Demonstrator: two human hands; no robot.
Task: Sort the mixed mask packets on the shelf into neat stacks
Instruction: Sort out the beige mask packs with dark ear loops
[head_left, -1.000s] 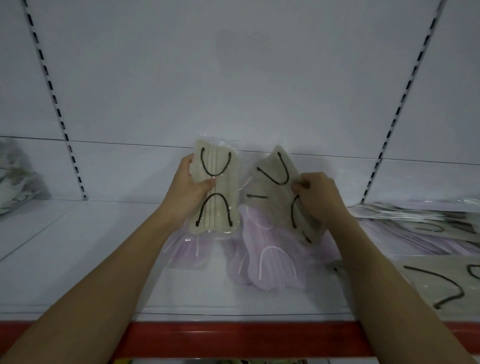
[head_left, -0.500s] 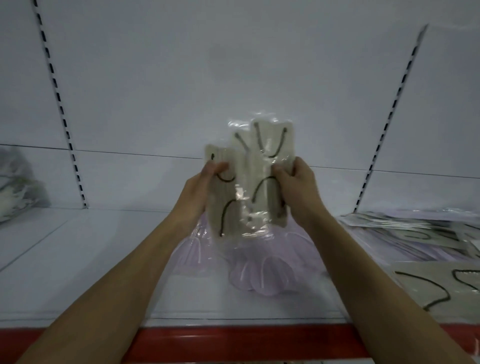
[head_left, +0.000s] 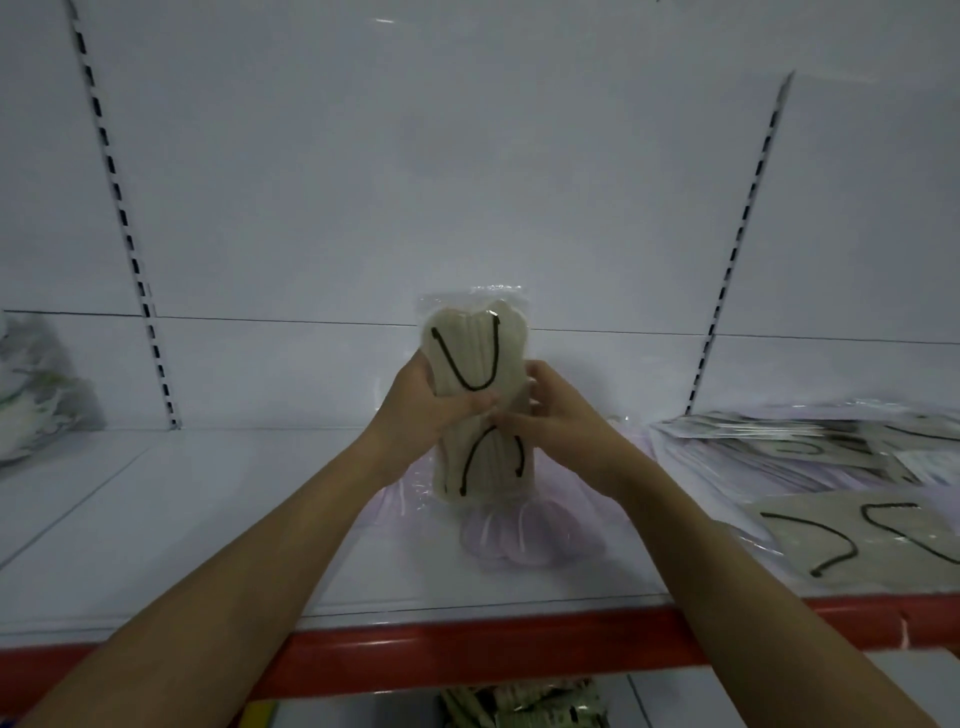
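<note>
A bundle of beige mask packets (head_left: 480, 358) with black ear loops stands upright over the white shelf (head_left: 171, 525). My left hand (head_left: 423, 402) grips its left side, thumb across the front. My right hand (head_left: 553, 410) grips its right side. Both hands wrap the bundle at its middle. Beneath it lie pale purple mask packets (head_left: 524, 532) in clear wrap. To the right sits a loose pile of mixed mask packets (head_left: 810, 447), and a beige packet (head_left: 857, 540) lies flat near the shelf's front edge.
The shelf has a red front edge (head_left: 467, 649) and a white back panel with slotted uprights (head_left: 127, 228). A bagged item (head_left: 36, 384) sits at the far left. More beige packets (head_left: 524, 706) show on the shelf below.
The two separate beige packets, one in each hand, have been brought together into one aligned upright bundle held by both hands.
</note>
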